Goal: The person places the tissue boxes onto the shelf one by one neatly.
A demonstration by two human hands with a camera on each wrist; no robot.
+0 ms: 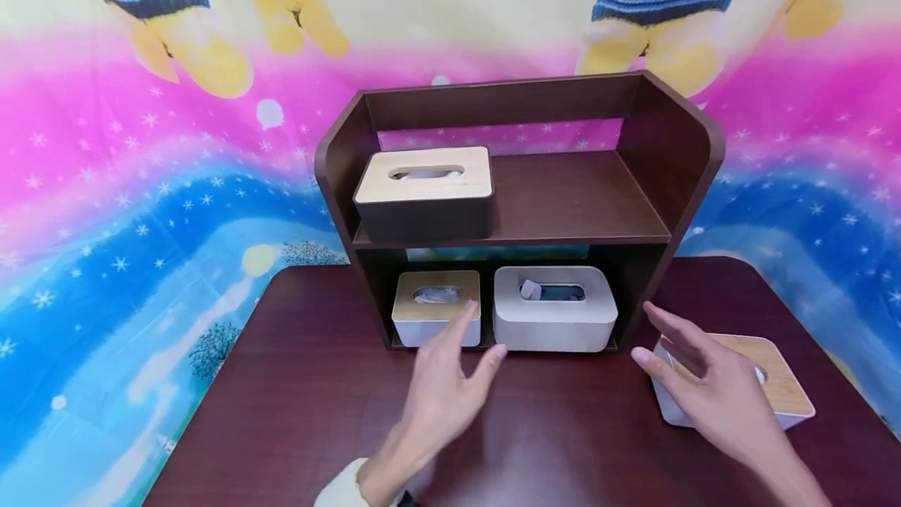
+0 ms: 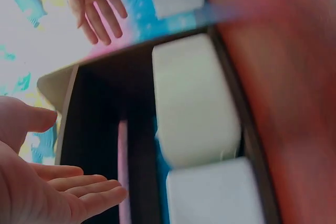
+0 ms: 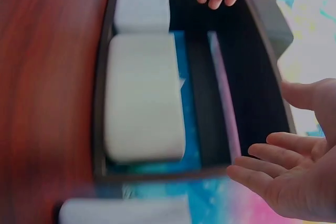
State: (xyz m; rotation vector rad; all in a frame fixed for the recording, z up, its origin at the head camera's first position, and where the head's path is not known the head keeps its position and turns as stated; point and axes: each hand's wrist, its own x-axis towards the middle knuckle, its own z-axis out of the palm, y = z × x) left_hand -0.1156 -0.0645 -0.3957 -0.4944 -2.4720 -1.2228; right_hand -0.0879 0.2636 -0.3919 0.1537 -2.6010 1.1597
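My left hand [image 1: 445,390] reaches forward over the table, fingers extended and thumb apart, holding nothing. Its fingertips overlap the small white tissue box with a wooden lid [image 1: 415,330] in the head view. My right hand [image 1: 721,397] hovers at the right, fingers straight and thumb spread. Behind it, partly covered, is another white tissue box with a wooden lid [image 1: 787,378]. Between the hands, a larger pale tissue box [image 1: 556,332] stands on the shelf's lower level beside the small one. Both wrist views show open palms, the left hand [image 2: 68,190] and the right hand [image 3: 294,174].
A dark brown two-level shelf [image 1: 577,198] stands at the back of the reddish-brown table [image 1: 281,397]. On its upper level, at the left, sits a black tissue box with a light wooden lid [image 1: 422,219]. A colourful patterned cloth [image 1: 141,202] hangs behind the table.
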